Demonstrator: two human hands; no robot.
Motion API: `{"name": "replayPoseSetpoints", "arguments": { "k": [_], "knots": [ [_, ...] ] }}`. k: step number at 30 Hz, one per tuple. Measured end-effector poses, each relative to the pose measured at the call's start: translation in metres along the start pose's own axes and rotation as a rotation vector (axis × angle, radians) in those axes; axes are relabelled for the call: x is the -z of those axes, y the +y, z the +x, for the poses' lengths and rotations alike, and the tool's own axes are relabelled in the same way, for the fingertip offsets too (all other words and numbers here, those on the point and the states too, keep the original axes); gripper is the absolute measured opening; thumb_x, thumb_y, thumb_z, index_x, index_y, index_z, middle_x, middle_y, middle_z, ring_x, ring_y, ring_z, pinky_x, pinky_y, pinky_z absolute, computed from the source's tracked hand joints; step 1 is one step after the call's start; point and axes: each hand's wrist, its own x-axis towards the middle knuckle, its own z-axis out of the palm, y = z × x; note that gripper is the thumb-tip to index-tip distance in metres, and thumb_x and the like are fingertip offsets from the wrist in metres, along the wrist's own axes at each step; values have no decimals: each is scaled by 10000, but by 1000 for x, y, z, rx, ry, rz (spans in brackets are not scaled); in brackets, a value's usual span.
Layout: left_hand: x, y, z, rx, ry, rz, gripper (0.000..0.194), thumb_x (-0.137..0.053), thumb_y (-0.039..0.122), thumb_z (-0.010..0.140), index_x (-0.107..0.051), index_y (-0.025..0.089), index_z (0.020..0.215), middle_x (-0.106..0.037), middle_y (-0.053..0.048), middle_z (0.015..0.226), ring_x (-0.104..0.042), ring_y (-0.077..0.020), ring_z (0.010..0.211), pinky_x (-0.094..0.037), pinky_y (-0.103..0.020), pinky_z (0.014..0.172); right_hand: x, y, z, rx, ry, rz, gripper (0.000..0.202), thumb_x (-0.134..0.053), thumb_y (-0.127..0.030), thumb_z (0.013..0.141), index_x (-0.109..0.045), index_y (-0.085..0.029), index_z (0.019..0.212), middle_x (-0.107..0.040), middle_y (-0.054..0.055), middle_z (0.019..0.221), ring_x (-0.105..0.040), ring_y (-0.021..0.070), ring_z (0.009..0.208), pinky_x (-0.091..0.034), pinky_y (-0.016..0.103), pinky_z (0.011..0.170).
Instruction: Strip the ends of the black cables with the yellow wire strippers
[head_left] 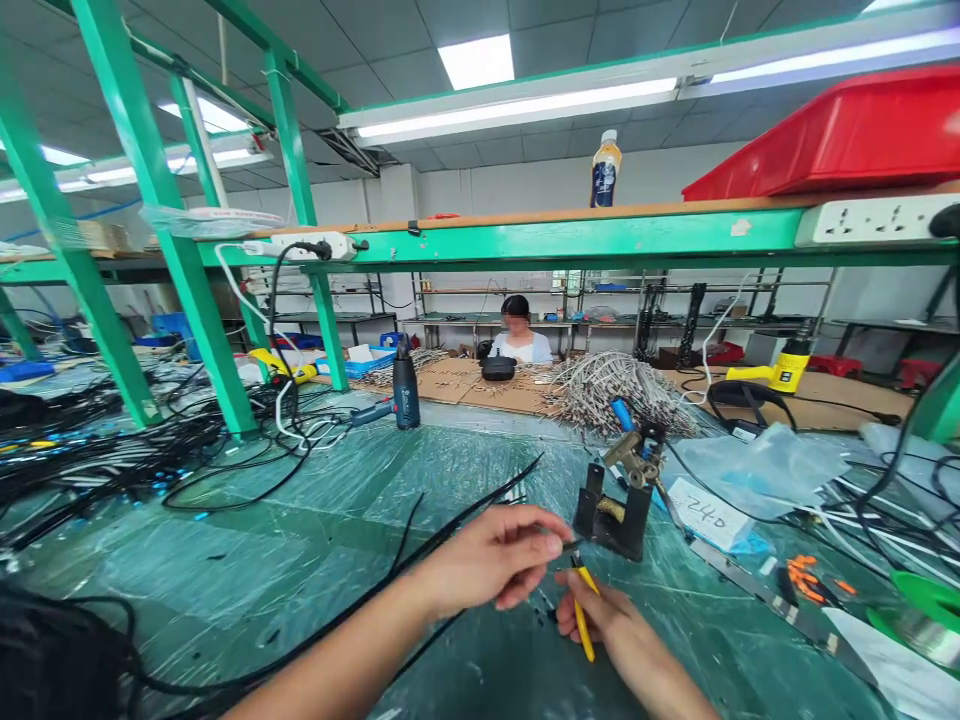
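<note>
My left hand (504, 560) is closed in a pinch on the end of a thin black cable (572, 546), whose tip points right past the fingertips. My right hand (611, 625) grips a pair of yellow-handled cutting pliers (583, 610), jaws up, just below that cable end. Whether the jaws touch the cable I cannot make out. Behind both hands stands a black metal holder with a soldering iron stand (619, 510). Other black cables (450, 525) run diagonally across the bench under my left forearm.
A blue heat gun (406, 390) stands upright further back. Bundled grey cables (619, 390) lie behind the stand. A paper marked 240 (705, 512), orange bits (806, 580) and a green spool (926, 600) are to the right. Opposite sits a person (521, 345). A green shelf beam (525, 242) crosses above.
</note>
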Motion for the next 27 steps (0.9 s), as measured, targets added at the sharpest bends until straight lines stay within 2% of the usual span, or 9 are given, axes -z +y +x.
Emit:
{"name": "replayPoseSetpoints", "arguments": {
  "k": [2, 4, 8, 12, 16, 20, 24, 27],
  "knots": [
    [-16, -8, 6, -33, -32, -76, 347, -598, 433, 833, -666, 134, 995, -404, 95, 435, -286, -48, 354, -227, -186, 377, 0, -1, 2, 26, 42, 47, 473, -568, -649, 740, -601, -193, 622, -598, 21, 597, -548, 186, 578, -401, 308, 596],
    [-24, -23, 11, -36, -14, -132, 350, -587, 442, 841, -667, 115, 934, -365, 104, 429, -250, -41, 351, -199, -181, 365, 2, -5, 3, 59, 90, 109, 440, -594, -630, 731, -596, -192, 684, -548, -11, 571, -518, 166, 538, -410, 299, 566],
    [-22, -54, 13, 9, 42, -223, 341, -518, 457, 875, -604, 127, 868, -480, 67, 516, -305, -35, 324, -184, -183, 334, 10, -19, 0, 136, 151, 206, 390, -629, -567, 747, -576, -207, 890, -479, -46, 633, -492, 142, 563, -468, 302, 594],
    [-20, -71, 10, 56, 62, -306, 312, -517, 448, 879, -571, 141, 861, -541, 38, 596, -304, -30, 332, -178, -184, 339, 7, -25, -6, 194, 113, 181, 381, -611, -565, 778, -578, -196, 869, -485, -44, 630, -495, 130, 553, -449, 275, 574],
    [-24, -76, 8, 81, 60, -370, 313, -562, 447, 858, -586, 139, 814, -496, 48, 578, -252, -35, 381, -154, -190, 381, -4, -21, -8, 203, 88, 75, 359, -598, -532, 813, -589, -175, 847, -513, -37, 627, -507, 120, 552, -421, 257, 572],
    [-29, -73, 6, 65, 62, -263, 317, -557, 452, 865, -626, 151, 795, -352, 90, 500, -193, -63, 426, -139, -199, 400, -12, -16, -9, 198, 75, 12, 348, -587, -516, 830, -577, -168, 833, -525, -31, 639, -507, 117, 569, -407, 249, 577],
    [-29, -67, 5, -97, 38, -77, 347, -472, 382, 928, -701, 152, 805, -584, 11, 637, -408, -97, 552, -316, -205, 543, -13, -14, -10, 174, 75, 16, 359, -511, -537, 864, -540, -188, 783, -485, -39, 636, -497, 119, 558, -431, 263, 588],
    [-25, -67, 3, -105, 144, 39, 335, -486, 360, 922, -708, 159, 772, -565, 14, 616, -433, -120, 590, -332, -222, 583, -11, -13, -11, 125, 90, 9, 362, -445, -543, 887, -537, -200, 820, -502, -22, 686, -533, 147, 607, -454, 284, 604]
  ]
}}
